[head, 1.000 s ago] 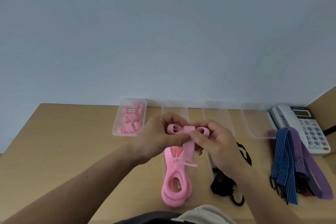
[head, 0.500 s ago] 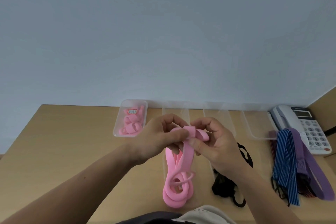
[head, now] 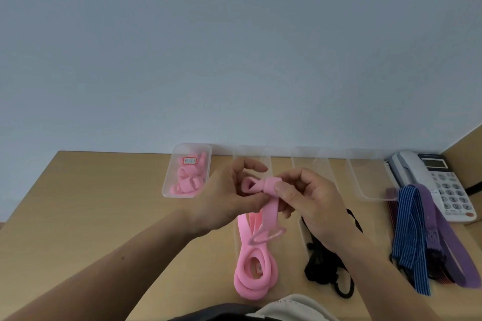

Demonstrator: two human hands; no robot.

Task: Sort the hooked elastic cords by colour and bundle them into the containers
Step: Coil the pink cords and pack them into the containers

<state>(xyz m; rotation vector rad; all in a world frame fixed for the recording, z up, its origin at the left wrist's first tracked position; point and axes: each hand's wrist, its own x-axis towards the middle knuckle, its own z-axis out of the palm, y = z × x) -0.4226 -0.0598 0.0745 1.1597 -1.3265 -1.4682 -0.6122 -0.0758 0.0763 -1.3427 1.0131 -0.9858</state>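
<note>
Both hands are lifted above the wooden table [head: 78, 216]. The left hand [head: 229, 198] pinches a flat pink cord [head: 260, 187] between thumb and fingers; the right hand [head: 307, 198] grips the same cord at a wrapped knot, its thumb pressing on top. A soft loop stands out between the hands. From the knot the band hangs down to a thin pink hook [head: 266, 236], and below it the rest lies coiled in smooth rings inside a clear tray [head: 236, 242] under the hands.

Left of the left hand, a small clear box [head: 167, 187] with rounded corners holds bundled pink cords and touches the wall. Further left the table is bare up to its edge.

Below the right hand lies a black cord [head: 320, 268], tangled. Right of the right hand, striped blue [head: 409, 229] and purple [head: 443, 237] bands drape beside a white phone [head: 443, 185], near the table's right side.
</note>
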